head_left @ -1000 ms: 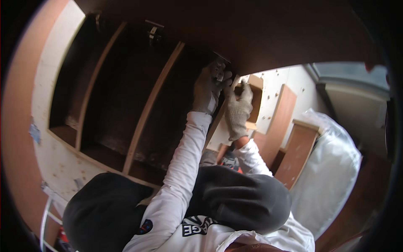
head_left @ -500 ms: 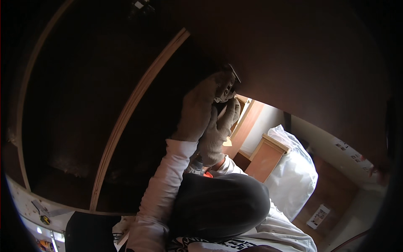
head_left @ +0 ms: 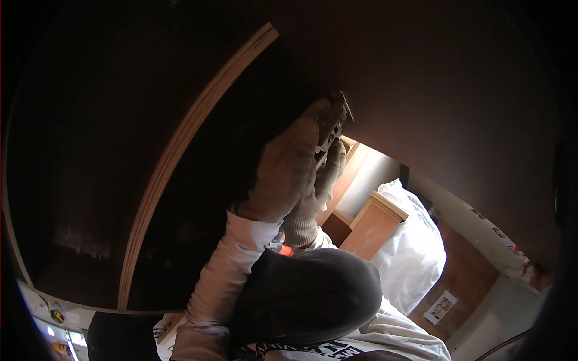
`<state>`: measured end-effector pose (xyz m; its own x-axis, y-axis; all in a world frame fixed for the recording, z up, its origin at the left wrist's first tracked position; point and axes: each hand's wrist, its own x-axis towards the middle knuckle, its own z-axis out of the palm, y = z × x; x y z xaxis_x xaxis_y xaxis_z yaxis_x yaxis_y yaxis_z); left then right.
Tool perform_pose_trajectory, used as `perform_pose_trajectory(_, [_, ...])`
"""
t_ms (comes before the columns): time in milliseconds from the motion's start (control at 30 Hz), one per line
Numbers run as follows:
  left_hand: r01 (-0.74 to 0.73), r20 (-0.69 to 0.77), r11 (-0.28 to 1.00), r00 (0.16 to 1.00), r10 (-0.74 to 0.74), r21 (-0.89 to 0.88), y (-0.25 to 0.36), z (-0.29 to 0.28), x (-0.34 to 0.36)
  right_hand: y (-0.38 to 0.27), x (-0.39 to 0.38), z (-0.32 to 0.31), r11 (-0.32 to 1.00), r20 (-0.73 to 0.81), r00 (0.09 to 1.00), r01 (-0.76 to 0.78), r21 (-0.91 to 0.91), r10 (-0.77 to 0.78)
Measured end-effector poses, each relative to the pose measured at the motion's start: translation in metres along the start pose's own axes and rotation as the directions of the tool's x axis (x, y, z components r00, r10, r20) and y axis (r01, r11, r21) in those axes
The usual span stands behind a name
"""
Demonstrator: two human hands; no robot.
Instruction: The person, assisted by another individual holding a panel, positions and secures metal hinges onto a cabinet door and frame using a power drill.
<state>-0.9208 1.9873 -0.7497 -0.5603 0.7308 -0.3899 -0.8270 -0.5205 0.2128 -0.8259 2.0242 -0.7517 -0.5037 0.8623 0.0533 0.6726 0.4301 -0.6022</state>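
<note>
My left hand (head_left: pixel 283 162), in a grey knit glove, grips a metal hinge (head_left: pixel 331 132) at the edge of the dark wooden panel (head_left: pixel 445 102) overhead. My right hand (head_left: pixel 319 192), gloved too, is just below and behind it, its curled fingers at the hinge's lower part and partly hidden by my left. A wooden cabinet divider (head_left: pixel 180 138) runs left of my hands. My knee (head_left: pixel 319 289) in dark grey trousers is bent below them.
Beyond my hands stand a wooden box-like piece (head_left: pixel 367 228) and a white plastic-wrapped bundle (head_left: pixel 409 253). Another person's hand (head_left: pixel 536 271) is at the panel's right edge. A yellow-and-black tool (head_left: pixel 55 316) lies at lower left.
The view has moved in under the panel and darkened. My hands have drawn together around the hinge, the left coming lower across the right. Another person's fingers now show at the right edge.
</note>
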Motion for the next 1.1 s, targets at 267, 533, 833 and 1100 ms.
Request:
perform_pose_trajectory(267, [-0.009,-0.047,0.989,0.999,0.016,0.146,0.01,0.021,0.0,0.006,-0.007,-0.005,0.995,-0.004,0.998,-0.059,0.079,0.059])
perform_pose_trajectory(533, [-0.072,-0.382,0.98,0.924,-0.005,-0.186,-0.015,0.051,0.006,-0.003,-0.003,-0.004,0.994,-0.02,0.999,-0.042,0.096,0.044])
perform_pose_trajectory(833, [-0.201,0.026,0.924,0.979,0.204,0.327,-0.01,0.007,-0.001,0.004,0.006,0.002,0.989,-0.042,0.996,-0.077,0.13,0.083])
perform_pose_trajectory(1100, [0.076,0.172,0.918,0.985,-0.008,-0.389,-0.001,-0.01,0.011,-0.002,0.004,0.007,0.995,-0.072,0.997,-0.019,0.094,0.026])
